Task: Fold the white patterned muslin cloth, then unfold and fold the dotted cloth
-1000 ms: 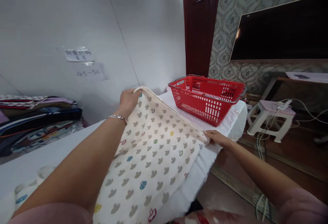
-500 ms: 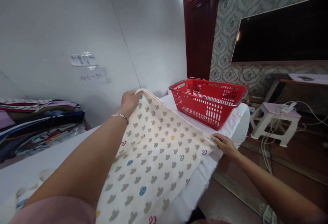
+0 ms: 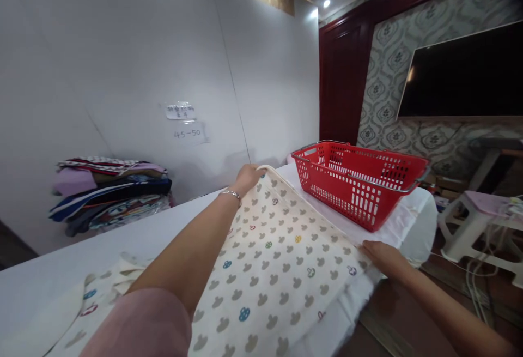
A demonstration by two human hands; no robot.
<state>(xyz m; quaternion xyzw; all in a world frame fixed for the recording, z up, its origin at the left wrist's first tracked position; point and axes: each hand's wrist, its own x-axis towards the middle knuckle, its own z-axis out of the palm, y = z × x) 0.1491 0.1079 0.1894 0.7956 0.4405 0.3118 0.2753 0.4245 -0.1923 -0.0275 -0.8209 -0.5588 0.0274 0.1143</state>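
Observation:
A cream cloth (image 3: 281, 259) printed with grey and coloured mushroom shapes lies spread over a white-covered table. At its far left corner my left hand (image 3: 248, 178), with a bracelet at the wrist, is closed on the folded edge. My right hand (image 3: 382, 256) pinches the cloth's right corner near the table's right edge. Between the two hands the far edge of the cloth runs in a nearly straight line. More of the same patterned fabric lies bunched at the lower left, partly behind my left arm.
A red plastic basket (image 3: 359, 182) with metal handles stands on the table just beyond the cloth. Folded clothes (image 3: 110, 193) are stacked at the left by the white wall. A stool (image 3: 482, 226) with cables is at the right.
The view has turned left and up, so everything appears shifted right and down. Both hands still hold the cloth's corners, and the cloth looks flatter near my left hand.

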